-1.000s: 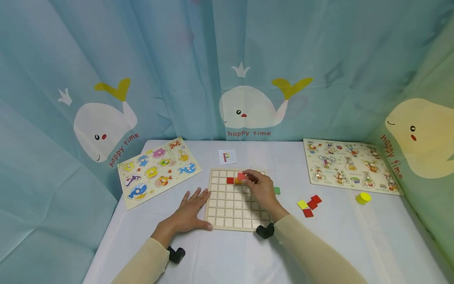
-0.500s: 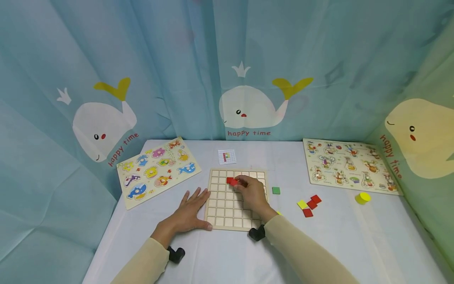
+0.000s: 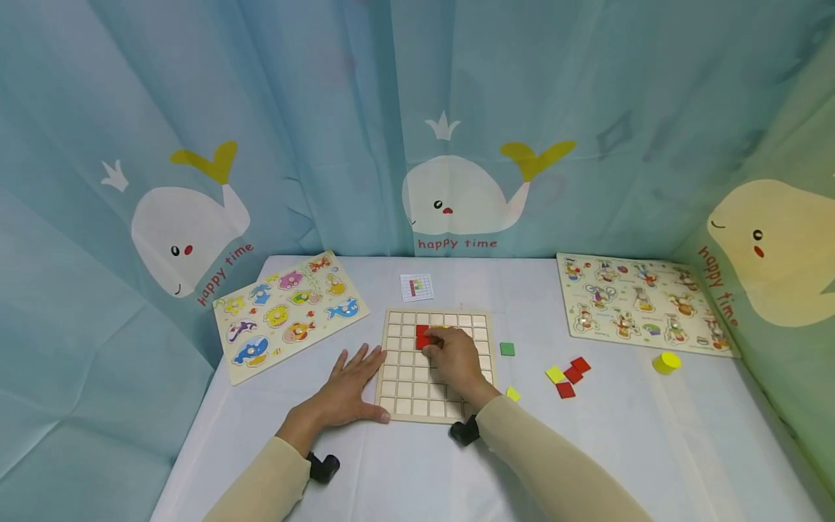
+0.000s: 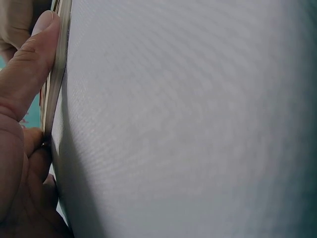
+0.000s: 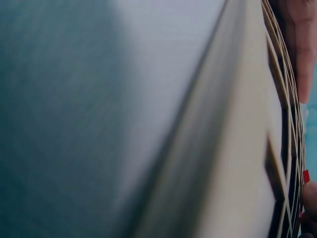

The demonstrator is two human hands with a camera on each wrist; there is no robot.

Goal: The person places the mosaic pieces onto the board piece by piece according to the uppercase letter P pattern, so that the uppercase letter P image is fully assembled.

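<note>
Your right hand [image 3: 453, 357] had its fingers [image 3: 435, 346] curled onto a red tile [image 3: 422, 338], pressing it into a cell in the upper rows of the wooden grid board [image 3: 407, 388]; whether a second red tile lay beneath the fingers could not be determined. Your left hand [image 3: 349, 391] lay flat with straight, relaxed fingers on the counter [image 3: 652, 449], its thumb [image 4: 29, 69] braced against the left edge of the board. Progress was judged early: only red showed on the board and nearly all cells stood bare. Still loose on the counter to the right were a green tile [image 3: 507, 349], a yellow-green tile [image 3: 513, 394] near your right sleeve, and a cluster of one yellow and two red tiles [image 3: 567, 375]. The pattern card [image 3: 417, 287] lay just beyond the board.
</note>
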